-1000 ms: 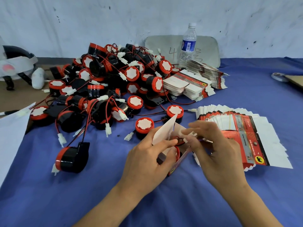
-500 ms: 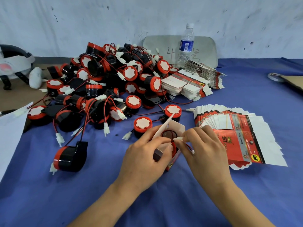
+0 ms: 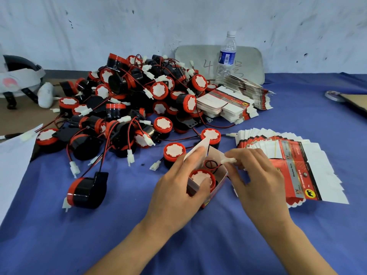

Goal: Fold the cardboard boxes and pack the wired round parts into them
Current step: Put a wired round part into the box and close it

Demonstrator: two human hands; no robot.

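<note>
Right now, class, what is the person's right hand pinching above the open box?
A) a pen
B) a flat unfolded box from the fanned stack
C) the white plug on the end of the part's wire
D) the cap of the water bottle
C: the right hand pinches the white plug just above the open box, which the left hand holds with the round part sitting inside.

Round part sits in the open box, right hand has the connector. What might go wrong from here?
1. The white connector, pinched by the right hand, and the wire loop sit near the box rim, so closing the flaps may pinch them.
2. The round part looks high against the near wall, where the left hand grips, so the lid may not shut flat.
</note>
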